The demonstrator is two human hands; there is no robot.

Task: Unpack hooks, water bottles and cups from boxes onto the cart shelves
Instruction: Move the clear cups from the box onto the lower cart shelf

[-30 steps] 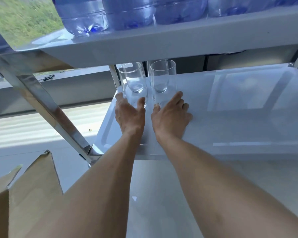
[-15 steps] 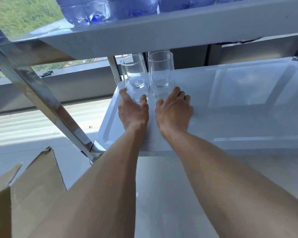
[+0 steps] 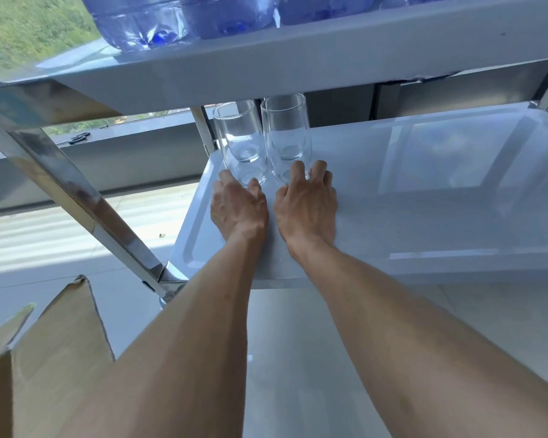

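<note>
Cardboard box flap (image 3: 54,336) at lower left. Left hand (image 3: 238,207), fingers (image 3: 227,178) loosely spread, touches the base of the left cup (image 3: 241,143); right hand (image 3: 307,203), fingers (image 3: 298,170) slightly curled, touches the right cup (image 3: 287,137). Both cups stand upright, side by side, in the far left corner of the lower cart shelf (image 3: 424,200), probably to leave room. Water bottles (image 3: 184,17) occupy the upper shelf.
</note>
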